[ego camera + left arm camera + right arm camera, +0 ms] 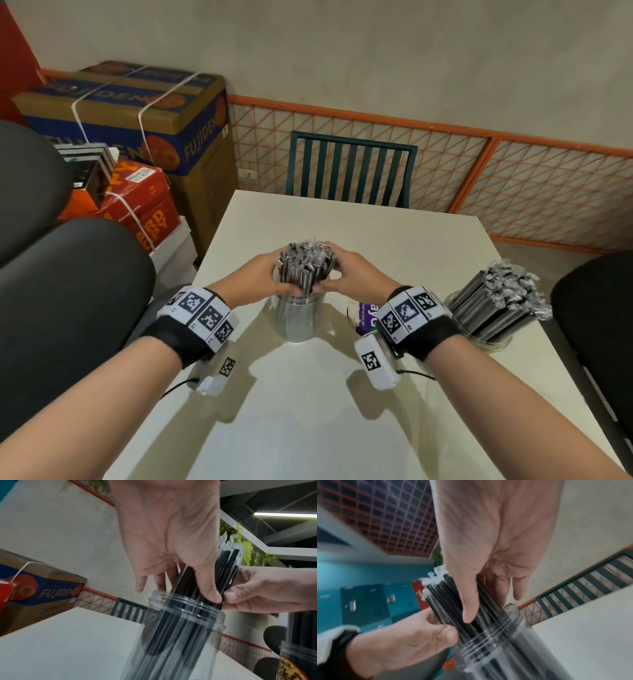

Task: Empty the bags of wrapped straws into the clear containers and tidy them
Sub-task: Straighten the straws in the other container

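Note:
A bundle of black wrapped straws stands upright in a clear container at the middle of the white table. My left hand and right hand both curl round the bundle just above the rim, one from each side. In the left wrist view my left thumb presses on the straws above the container, close to the right hand. The right wrist view shows the right hand, the straws and the left hand. A second clear container at the right holds leaning straws.
A purple packet lies by my right wrist. A green slatted chair stands at the table's far edge. Black chair backs flank the table at the left and right. Cardboard boxes are stacked at the back left.

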